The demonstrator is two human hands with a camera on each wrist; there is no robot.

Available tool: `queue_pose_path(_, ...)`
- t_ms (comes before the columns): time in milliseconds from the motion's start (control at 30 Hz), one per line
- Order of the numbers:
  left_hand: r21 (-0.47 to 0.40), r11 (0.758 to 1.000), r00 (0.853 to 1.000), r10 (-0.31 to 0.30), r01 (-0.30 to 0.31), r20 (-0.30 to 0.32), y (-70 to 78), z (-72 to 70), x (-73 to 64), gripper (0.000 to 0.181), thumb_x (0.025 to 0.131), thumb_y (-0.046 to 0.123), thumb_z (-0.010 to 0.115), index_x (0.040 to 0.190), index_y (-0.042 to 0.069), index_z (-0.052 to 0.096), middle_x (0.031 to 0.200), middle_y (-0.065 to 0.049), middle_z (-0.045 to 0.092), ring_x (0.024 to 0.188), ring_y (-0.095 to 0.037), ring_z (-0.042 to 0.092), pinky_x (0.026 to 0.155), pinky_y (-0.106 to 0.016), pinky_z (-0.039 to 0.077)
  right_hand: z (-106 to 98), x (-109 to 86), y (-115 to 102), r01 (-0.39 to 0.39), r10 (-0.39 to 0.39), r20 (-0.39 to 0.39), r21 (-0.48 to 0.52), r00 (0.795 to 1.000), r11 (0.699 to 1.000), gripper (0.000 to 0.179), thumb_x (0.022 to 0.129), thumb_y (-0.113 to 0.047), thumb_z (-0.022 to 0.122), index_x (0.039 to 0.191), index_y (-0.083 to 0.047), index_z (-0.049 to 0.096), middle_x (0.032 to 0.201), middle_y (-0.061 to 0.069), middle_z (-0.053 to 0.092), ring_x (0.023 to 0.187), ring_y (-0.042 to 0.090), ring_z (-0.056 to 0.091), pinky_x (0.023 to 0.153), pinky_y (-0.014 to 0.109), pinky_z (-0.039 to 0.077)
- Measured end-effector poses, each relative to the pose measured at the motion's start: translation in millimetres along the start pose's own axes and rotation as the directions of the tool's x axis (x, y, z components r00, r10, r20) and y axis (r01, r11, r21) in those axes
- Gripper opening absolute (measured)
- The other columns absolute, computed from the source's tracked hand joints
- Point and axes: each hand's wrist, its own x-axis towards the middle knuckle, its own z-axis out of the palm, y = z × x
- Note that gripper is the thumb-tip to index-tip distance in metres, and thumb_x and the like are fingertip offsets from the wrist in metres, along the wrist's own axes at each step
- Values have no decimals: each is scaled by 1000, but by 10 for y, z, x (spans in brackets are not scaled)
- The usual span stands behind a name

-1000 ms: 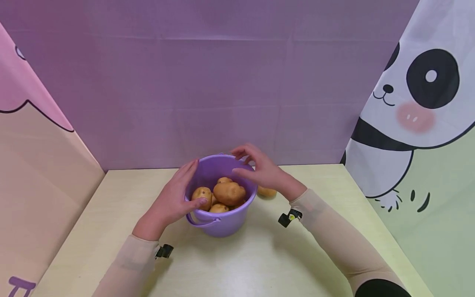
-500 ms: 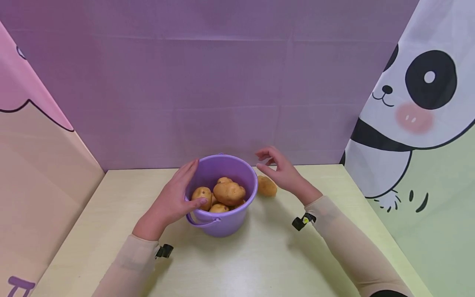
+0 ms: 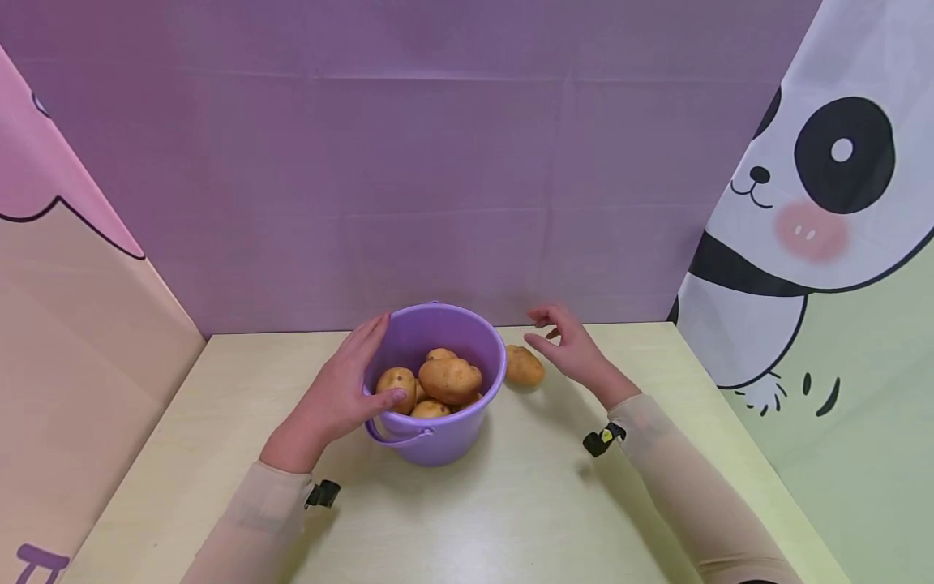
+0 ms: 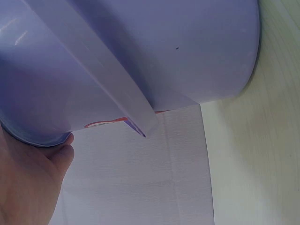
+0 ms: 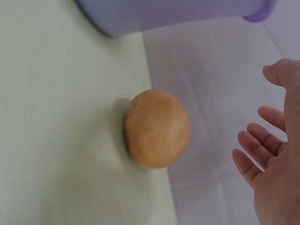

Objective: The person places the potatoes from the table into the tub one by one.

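Observation:
A purple bucket [image 3: 438,442] stands near the back of the table with several potatoes [image 3: 451,381] inside. My left hand [image 3: 339,389] holds its left rim, the thumb reaching over the near edge; in the left wrist view the same hand [image 4: 28,173] lies against the rim. To the right of the bucket, one loose potato [image 3: 524,367] rests on the table. My right hand [image 3: 572,349] hovers just right of and above that potato, not touching it, its fingers loosely bent and holding nothing. The right wrist view shows this potato [image 5: 157,129] apart from the fingers.
The bucket's handle [image 3: 400,438] hangs down on its near left side. A purple cloth backdrop [image 3: 438,162] rises behind the pale wooden table [image 3: 467,519]. Printed panels stand on both sides, a panda [image 3: 824,203] on the right one.
My right hand has moved from over the bucket's right rim to the right and slightly down, beside the loose potato. The left hand and the bucket have stayed in place.

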Motion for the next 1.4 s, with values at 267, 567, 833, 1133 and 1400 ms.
queue_pose_path(267, -1, 1000, 1000, 8, -8, 2, 11, -16, 21, 112, 89, 47, 81, 172, -5, 27, 178, -23, 29, 164, -45, 28, 128, -70, 30, 128, -74, 212, -47, 48, 42, -34, 998, 998, 51, 101, -14, 81, 144, 4, 62, 139, 28, 59, 126, 40, 59, 101, 55, 53)
queue_pose_path(567, 6, 1000, 1000, 1, -1, 2, 0, -29, 30, 112, 90, 49, 81, 173, -3, 27, 178, -23, 29, 165, -45, 27, 127, -71, 30, 310, -75, 334, -90, 95, 90, -55, 991, 994, 62, 99, -20, 84, 151, 3, 59, 147, 26, 56, 136, 42, 55, 108, 59, 51)
queue_pose_path(833, 10, 1000, 1000, -8, 8, 7, -14, -18, 30, 111, 90, 48, 80, 173, -2, 27, 179, -22, 28, 165, -45, 26, 127, -72, 30, 414, -79, 426, -105, 109, 83, -50, 991, 993, 66, 93, -19, 86, 151, 1, 61, 139, 22, 57, 127, 37, 56, 108, 52, 53)
queue_pose_path(1133, 15, 1000, 1000, -17, 16, 11, -7, -30, 33, 111, 90, 45, 82, 173, -2, 26, 179, -22, 28, 165, -44, 25, 127, -71, 29, 493, -86, 454, -120, 124, 68, -63, 990, 991, 67, 91, -20, 91, 150, -3, 64, 133, 17, 59, 123, 31, 59, 108, 47, 52)
queue_pose_path(1400, 22, 1000, 1000, -10, 10, 10, -23, -28, 47, 111, 89, 45, 81, 174, -1, 26, 180, -21, 27, 166, -44, 25, 127, -72, 30, 520, -102, 428, -151, 155, 85, -52, 984, 987, 67, 93, -20, 91, 152, -4, 62, 137, 16, 58, 123, 31, 61, 111, 48, 52)
